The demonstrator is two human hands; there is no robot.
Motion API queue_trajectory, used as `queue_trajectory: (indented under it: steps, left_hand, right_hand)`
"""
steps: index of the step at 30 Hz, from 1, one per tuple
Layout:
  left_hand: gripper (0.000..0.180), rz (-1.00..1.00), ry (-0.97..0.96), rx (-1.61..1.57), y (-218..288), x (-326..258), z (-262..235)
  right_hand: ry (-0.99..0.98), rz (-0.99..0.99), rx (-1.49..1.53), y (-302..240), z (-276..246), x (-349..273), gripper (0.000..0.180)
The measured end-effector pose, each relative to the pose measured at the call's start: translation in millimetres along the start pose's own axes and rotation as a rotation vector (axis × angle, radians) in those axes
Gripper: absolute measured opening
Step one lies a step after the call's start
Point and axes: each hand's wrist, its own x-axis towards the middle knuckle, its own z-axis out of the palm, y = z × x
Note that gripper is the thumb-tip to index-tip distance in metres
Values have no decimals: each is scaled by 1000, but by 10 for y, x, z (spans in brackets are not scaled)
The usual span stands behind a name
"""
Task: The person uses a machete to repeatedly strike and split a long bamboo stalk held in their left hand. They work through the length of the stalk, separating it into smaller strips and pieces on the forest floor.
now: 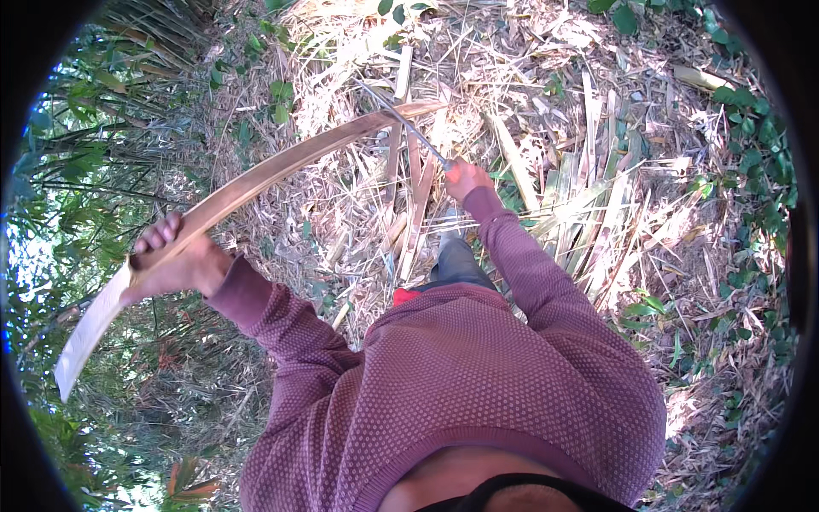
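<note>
My left hand [175, 256] is wrapped round a long, curved split bamboo strip [281, 167], brown along its length. Its pale, broader end [90, 341] hangs down past the hand at the left. The other end of the strip tapers off at the upper middle. In my right hand [467, 181] is a long-bladed knife, its fingers closed round the handle. The narrow grey blade [408, 126] slants up to the left and crosses the strip close to its tapered end. Whether blade and strip touch, I cannot tell.
Split strips [589, 192] lie scattered on the ground right of my right hand. Dry leaves and shavings [350, 192] cover the ground ahead. Green leafy plants [746, 128] line the right side, and dense stalks and foliage [94, 162] stand at left. My leg [458, 260] shows below.
</note>
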Motion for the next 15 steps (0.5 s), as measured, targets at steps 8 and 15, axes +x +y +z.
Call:
queue_trajectory:
  steps: [8, 15]
  left_hand:
    - [72, -61, 26, -37, 322, 300, -271]
    - [74, -131, 192, 29, 533, 518, -647]
  right_hand:
    - [-13, 125, -122, 102, -474, -129, 30]
    - [23, 28, -243, 442, -540, -187, 33]
